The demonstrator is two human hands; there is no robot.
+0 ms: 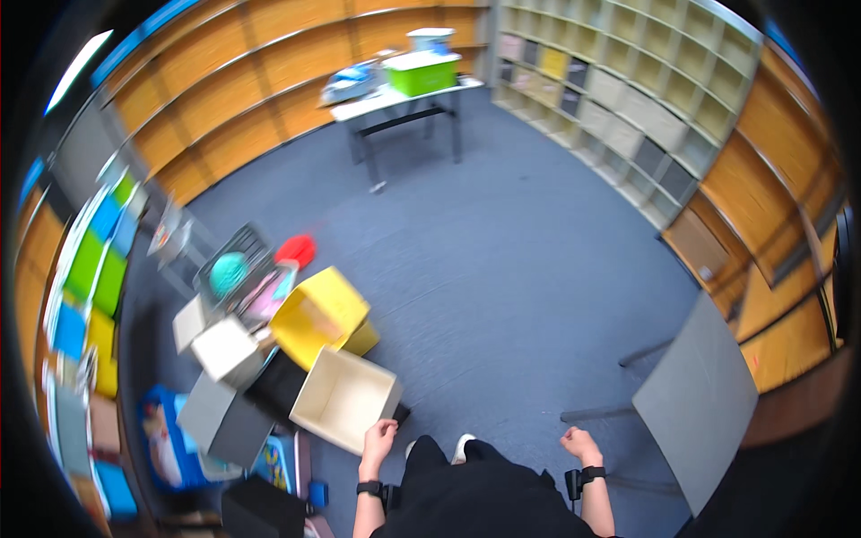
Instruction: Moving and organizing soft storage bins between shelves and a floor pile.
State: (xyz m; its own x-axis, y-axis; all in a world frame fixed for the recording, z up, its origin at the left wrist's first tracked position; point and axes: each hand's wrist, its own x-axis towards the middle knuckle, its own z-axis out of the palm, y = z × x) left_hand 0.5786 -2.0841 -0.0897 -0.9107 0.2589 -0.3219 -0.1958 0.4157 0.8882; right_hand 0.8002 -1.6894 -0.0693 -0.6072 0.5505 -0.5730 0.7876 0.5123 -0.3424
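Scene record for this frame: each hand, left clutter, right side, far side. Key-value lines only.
left hand: left hand at the corner of an open cream box; grip unclear
right hand: right hand held above the floor, fingers curled, nothing visible in it
left clutter: yellow open box, grey crate containing a teal round item
right side: grey-topped table
far side: green bin on white-topped table; cream cubby shelving

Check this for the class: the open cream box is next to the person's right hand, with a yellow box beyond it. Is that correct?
The hand is wrong: the head view shows the open cream box next to the left hand, with the yellow box beyond it.
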